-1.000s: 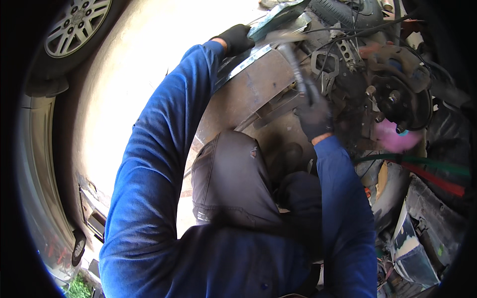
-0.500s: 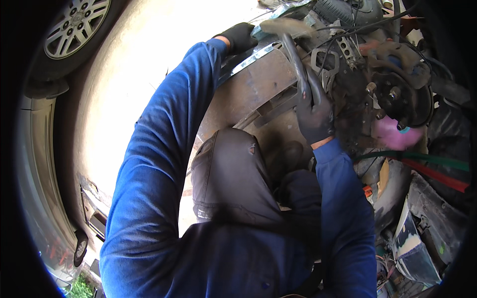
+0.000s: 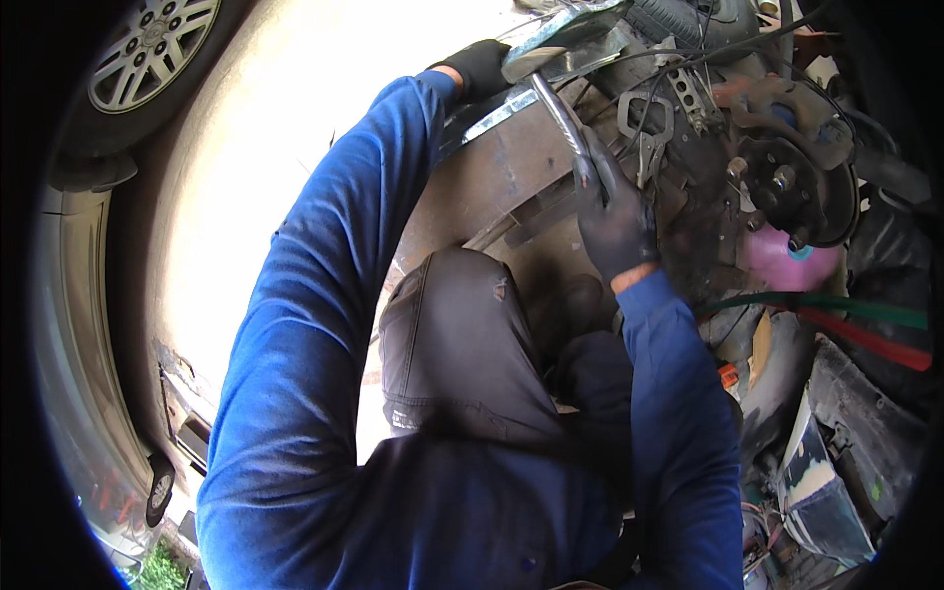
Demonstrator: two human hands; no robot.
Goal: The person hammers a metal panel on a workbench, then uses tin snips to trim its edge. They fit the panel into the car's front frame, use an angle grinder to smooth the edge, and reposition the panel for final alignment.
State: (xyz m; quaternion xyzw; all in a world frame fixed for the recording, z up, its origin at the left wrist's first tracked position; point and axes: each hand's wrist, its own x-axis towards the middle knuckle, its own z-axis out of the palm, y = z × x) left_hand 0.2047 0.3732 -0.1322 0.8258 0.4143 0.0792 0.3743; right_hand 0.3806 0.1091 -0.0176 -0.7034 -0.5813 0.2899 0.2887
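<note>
Right hand (image 3: 615,216) grips hammer (image 3: 558,113), head beyond brown metal beam (image 3: 482,187). Sheet-metal panel (image 3: 565,28) past beam's far edge; left hand (image 3: 479,69) there too, grip unclear. Step seemingly hammering panel; next blow likely calls for steady panel, left fingers clear.

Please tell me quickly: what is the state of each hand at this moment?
Left black-gloved hand: at the bent, shiny sheet-metal piece; whether it grips cannot be told.
Right black-gloved hand: closed, holding a silver-grey metal hammer.
</note>
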